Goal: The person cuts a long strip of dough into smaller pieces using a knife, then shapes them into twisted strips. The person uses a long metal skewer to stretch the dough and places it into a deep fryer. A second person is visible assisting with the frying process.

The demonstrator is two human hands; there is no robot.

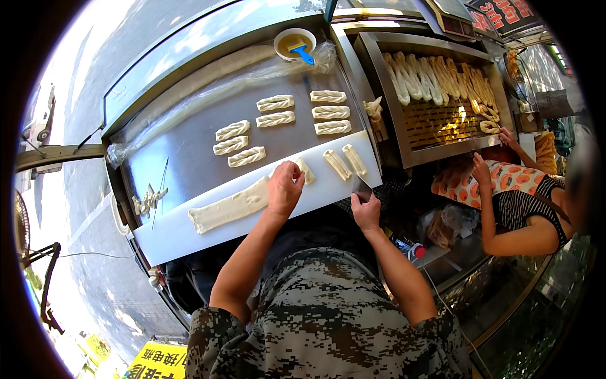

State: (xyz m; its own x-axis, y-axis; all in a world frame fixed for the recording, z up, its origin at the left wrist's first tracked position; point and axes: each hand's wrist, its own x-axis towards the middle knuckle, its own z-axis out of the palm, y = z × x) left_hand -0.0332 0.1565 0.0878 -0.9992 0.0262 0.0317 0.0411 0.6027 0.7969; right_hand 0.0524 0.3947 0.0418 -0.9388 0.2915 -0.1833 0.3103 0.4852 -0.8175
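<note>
My right hand grips a flat metal blade, a scraper or broad knife, at the near edge of a white cutting board. My left hand is bent with its fingers drawn together over the right end of a long flat dough strip. Whether it pinches any dough is hidden by the fingers. Just right of them lies a short cut dough piece. Two more pieces, a left one and a right one, lie beyond the blade. Several twisted dough pieces rest in groups on the metal worktop.
A white bowl holds yellowish liquid and a blue-handled brush. Dough scraps and a thin stick lie at left. Fried dough sticks line a metal-framed fryer at right, where another person's hands work. Plastic film edges the worktop.
</note>
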